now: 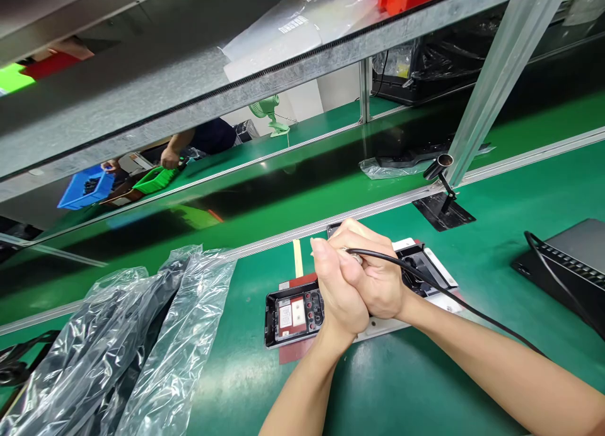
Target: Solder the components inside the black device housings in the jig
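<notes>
My left hand and my right hand are closed together, one against the other, around an upright corded screwdriver. Fingers hide nearly all of its body, and its tip is out of sight. A bit of its metallic top shows by the thumbs, with a black cable leading away to the lower right. Beneath and behind the hands lies a black plastic housing with a white label and round holes, over a dark red plate. Another black part on a white plate is partly covered by my right hand.
Plastic-bagged dark parts lie at left. A tubular holder on a black base stands by the metal post. At right is a black device with a cable. A shelf crosses above; beyond it a co-worker's hand touches a green bin.
</notes>
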A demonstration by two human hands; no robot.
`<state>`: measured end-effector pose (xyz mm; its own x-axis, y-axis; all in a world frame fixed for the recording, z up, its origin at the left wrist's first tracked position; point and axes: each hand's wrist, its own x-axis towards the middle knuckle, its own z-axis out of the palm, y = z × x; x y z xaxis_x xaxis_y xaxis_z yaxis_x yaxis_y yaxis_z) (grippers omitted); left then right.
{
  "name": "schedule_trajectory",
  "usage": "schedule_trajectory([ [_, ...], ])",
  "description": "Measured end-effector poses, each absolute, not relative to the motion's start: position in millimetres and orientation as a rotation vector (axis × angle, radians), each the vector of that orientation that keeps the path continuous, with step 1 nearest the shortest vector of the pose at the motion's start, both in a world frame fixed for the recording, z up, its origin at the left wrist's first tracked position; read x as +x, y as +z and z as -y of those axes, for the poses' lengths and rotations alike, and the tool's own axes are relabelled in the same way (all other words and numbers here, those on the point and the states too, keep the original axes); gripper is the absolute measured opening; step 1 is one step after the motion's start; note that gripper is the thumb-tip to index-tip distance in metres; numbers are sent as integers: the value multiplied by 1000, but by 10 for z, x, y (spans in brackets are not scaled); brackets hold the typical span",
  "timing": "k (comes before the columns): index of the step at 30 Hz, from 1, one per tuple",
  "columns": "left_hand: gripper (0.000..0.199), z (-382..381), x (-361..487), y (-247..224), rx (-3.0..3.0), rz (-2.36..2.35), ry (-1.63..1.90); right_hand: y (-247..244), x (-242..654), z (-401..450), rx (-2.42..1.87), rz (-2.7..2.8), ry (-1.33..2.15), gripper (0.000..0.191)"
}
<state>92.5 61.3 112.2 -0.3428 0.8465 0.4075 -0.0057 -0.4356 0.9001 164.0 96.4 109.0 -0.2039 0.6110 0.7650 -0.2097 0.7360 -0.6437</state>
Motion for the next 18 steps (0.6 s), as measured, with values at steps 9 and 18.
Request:
schedule_trajectory([
  [9,61,-607,936,1145,1268,-1176,1849,1085,1644,-964,-334,1613,786,22],
  [18,58,-606,933,1152,1299,-1180,1842,1091,1637,-957,-354,1605,796,21],
])
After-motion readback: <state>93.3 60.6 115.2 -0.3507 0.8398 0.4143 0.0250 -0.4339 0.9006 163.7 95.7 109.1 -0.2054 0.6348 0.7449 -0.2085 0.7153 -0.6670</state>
